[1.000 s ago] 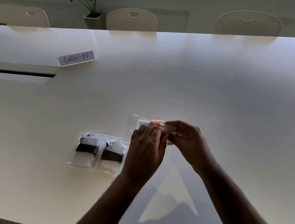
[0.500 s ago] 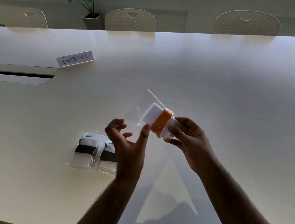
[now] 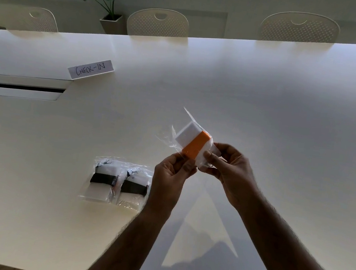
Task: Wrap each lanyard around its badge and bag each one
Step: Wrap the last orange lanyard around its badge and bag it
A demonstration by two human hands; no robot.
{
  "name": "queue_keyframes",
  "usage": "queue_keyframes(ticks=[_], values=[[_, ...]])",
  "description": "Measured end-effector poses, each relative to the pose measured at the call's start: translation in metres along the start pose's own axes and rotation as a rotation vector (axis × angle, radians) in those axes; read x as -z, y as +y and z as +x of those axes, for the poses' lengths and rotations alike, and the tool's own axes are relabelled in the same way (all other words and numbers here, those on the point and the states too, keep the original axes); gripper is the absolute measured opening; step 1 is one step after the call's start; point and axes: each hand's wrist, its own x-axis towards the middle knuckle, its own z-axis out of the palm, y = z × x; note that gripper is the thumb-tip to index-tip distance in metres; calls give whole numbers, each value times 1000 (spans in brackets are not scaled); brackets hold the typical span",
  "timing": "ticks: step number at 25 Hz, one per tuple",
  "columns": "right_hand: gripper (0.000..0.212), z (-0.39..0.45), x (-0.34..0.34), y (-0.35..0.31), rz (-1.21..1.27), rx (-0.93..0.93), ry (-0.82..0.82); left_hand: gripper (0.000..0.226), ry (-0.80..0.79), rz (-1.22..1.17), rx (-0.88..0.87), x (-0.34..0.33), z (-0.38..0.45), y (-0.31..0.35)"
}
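Holding a clear crinkly plastic bag (image 3: 172,135) up off the table (image 3: 263,113), the person has both hands pinching it; inside sits a flat white badge (image 3: 187,133) with an orange lanyard (image 3: 195,147) wound snug round its middle like a band. The left hand (image 3: 170,178) has thumb and fingers curled on the near corner of the bag, and the right hand (image 3: 230,169) grips the other end, fingers curled round it. Down on the table near the front edge, just left of the left forearm, two more glossy bags lie side by side and touching, the left bagged badge (image 3: 101,180) and the right bagged badge (image 3: 133,188), each a white rectangle banded with a black lanyard. Further back toward the left there's a paper "CHECK-IN" sign (image 3: 90,69), with perforated chairs (image 3: 158,22) and a potted plant (image 3: 111,14) past the far edge.
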Motion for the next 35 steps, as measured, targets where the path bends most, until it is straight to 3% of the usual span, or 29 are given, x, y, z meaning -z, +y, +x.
queue_keyframes(ticks=[7,10,15,19,27,29,32,35], values=[[40,3,-1,2,2,15,92,22,-86,66,59,-2,1,-4],[28,1,-3,4,39,-30,50,38,-52,67,53,3,8,-1],[15,0,-6,8,37,-3,-9,44,-58,44,41,6,13,-2],[16,-1,-6,9,-146,75,66,62,-137,18,95,5,12,-5],[38,-3,-3,5,-351,118,121,54,-177,-19,136,6,9,-9],[28,-4,-2,2,-436,227,129,56,-180,-75,138,6,8,-8],[15,-4,4,0,-617,327,171,81,-143,-141,158,7,7,-9],[17,-5,7,-2,-764,315,177,88,-144,5,81,10,6,-14]])
